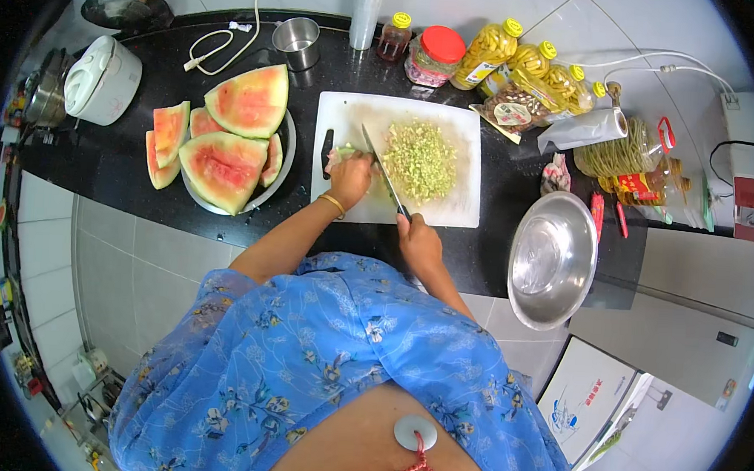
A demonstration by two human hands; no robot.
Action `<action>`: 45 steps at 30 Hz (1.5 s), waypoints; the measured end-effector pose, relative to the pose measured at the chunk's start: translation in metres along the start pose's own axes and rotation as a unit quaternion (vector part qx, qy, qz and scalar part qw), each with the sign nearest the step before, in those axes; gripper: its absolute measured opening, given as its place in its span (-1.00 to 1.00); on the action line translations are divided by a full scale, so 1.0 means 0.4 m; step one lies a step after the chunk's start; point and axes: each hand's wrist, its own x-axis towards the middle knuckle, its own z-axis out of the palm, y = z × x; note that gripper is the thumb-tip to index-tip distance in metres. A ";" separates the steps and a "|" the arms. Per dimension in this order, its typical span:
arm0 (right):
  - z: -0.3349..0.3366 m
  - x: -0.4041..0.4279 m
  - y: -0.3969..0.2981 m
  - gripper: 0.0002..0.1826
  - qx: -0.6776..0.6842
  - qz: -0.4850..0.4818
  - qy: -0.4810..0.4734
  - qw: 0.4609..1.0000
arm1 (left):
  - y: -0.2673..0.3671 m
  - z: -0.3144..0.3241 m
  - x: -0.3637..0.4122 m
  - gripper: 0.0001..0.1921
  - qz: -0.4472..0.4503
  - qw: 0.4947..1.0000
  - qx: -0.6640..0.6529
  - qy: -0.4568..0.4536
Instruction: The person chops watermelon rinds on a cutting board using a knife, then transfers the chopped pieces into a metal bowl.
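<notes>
A white cutting board (461, 208) with a dark handle slot lies on the black countertop. My left hand (350, 178) presses down on pale green and pinkish strips, seemingly watermelon rind (344, 150), at the board's left part; its fingertips partly hide them. In my right hand (419, 241) is the black handle of a kitchen knife (382, 167), whose blade points up and left, close beside the left fingertips. Right of the blade lies a heap of finely diced pale green pieces (421, 162). Large watermelon pieces (224, 170) fill a metal basin (282, 180) left of the board.
An empty steel basin (551, 260) sits at the counter's right front edge. Behind the board stand a steel cup (296, 42), a red-lidded jar (441, 47) and several yellow-capped jars (489, 49). A white rice cooker (104, 80) and a looped white cable (223, 51) are at the left.
</notes>
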 end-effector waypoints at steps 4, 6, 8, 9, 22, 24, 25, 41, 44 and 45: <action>0.037 0.031 0.011 -0.51 0.014 -0.023 0.020 0.999 | 0.005 -0.001 0.000 -0.90 -0.003 1.000 0.008 0.000; 0.033 0.039 0.004 -0.50 0.024 -0.017 0.018 0.999 | 0.004 -0.002 0.001 -0.90 -0.004 1.000 0.007 0.003; 0.022 0.024 0.003 -0.50 0.023 -0.009 0.012 1.000 | 0.000 -0.001 0.002 -0.91 -0.002 1.000 -0.011 -0.003; 0.017 0.016 0.005 -0.50 0.018 -0.002 0.005 1.000 | -0.005 0.008 0.001 -0.91 -0.002 1.000 -0.011 -0.003; 0.037 0.015 -0.002 -0.50 0.015 -0.015 0.018 1.000 | -0.004 0.009 0.002 -0.91 -0.021 1.000 0.016 -0.016; 0.058 0.039 -0.004 -0.49 0.021 -0.034 0.034 0.999 | -0.003 0.005 0.001 -0.91 -0.015 1.000 0.021 -0.005; 0.067 0.045 0.004 -0.49 0.022 -0.035 0.035 0.999 | -0.003 0.002 0.001 -0.91 -0.017 1.000 0.014 -0.019; 0.115 0.033 0.111 -0.44 0.142 -0.022 0.081 0.986 | -0.042 -0.138 0.061 -0.91 -0.006 0.996 0.052 -0.075; 0.087 0.040 0.110 -0.44 0.173 0.027 0.052 0.983 | -0.034 -0.140 0.084 -0.90 -0.010 0.990 0.086 -0.110; 0.078 0.041 0.106 -0.44 0.185 0.047 0.037 0.981 | -0.039 -0.137 0.090 -0.90 -0.009 0.990 0.086 -0.110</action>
